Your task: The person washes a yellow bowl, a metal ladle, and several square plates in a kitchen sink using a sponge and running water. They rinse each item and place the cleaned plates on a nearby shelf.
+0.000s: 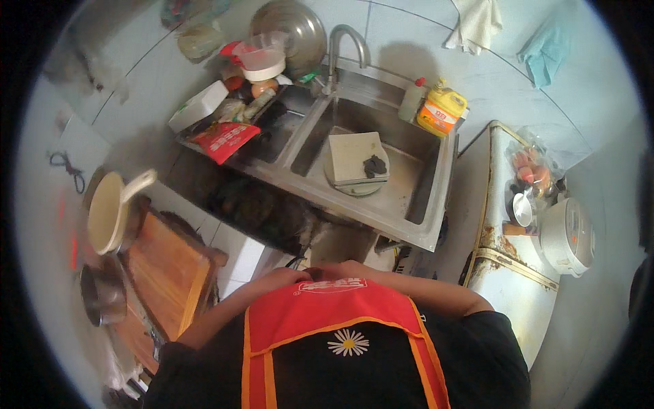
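Note:
My left hand (288, 275) and my right hand (347, 268) are close together at the front of the red apron (332, 301), at waist height. The apron partly hides the fingers, so whether they hold anything cannot be told. Beyond them is a stainless steel double sink (357, 209). Its right basin contains a stack of square plates (352, 153) on a round plate (360, 190), with a dark crumpled scrubber or cloth (374, 166) on top. The curved faucet (332, 51) rises behind the basins.
A yellow detergent jug (442, 110) and a clear bottle (411, 101) stand at the sink's back right. A red packet (228, 140) and white box (199, 106) lie at left. A wooden board (166, 268) and pans (106, 212) are lower left; a rice cooker (566, 236) tops the rusty refrigerator (498, 204).

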`<action>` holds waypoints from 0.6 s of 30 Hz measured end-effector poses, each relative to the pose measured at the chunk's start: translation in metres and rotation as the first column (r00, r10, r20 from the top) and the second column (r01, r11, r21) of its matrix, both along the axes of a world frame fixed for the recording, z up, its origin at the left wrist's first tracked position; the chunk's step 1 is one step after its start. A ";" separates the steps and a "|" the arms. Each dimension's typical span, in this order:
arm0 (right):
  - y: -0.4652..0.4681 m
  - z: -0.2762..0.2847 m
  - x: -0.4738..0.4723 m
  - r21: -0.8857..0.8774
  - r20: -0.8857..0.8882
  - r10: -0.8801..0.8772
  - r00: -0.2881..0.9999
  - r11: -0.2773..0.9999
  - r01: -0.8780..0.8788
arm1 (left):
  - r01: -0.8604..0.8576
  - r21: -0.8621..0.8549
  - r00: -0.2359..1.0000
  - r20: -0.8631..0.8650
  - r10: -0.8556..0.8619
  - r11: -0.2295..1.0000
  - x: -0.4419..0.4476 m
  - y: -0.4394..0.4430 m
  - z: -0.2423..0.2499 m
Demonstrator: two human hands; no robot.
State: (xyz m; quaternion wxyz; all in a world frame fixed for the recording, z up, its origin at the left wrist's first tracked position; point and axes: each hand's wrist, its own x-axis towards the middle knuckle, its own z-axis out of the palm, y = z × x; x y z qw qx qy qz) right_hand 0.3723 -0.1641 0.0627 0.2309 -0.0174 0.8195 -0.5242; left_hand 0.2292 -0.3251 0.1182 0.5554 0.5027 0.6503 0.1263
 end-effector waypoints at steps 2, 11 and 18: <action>0.042 0.007 0.020 -0.337 -0.062 -0.084 0.995 0.940 0.058 | 0.137 0.017 0.988 0.070 -0.138 0.990 -0.012 0.032 0.007; 0.169 -0.018 0.027 -0.368 0.526 -0.674 0.519 0.369 0.853 | -0.335 0.072 0.924 0.220 0.312 0.939 -0.092 0.159 -0.013; 0.205 -0.088 -0.025 -0.229 0.481 -0.833 0.275 0.183 0.956 | -0.682 0.174 0.730 0.221 0.647 0.710 -0.210 0.268 -0.061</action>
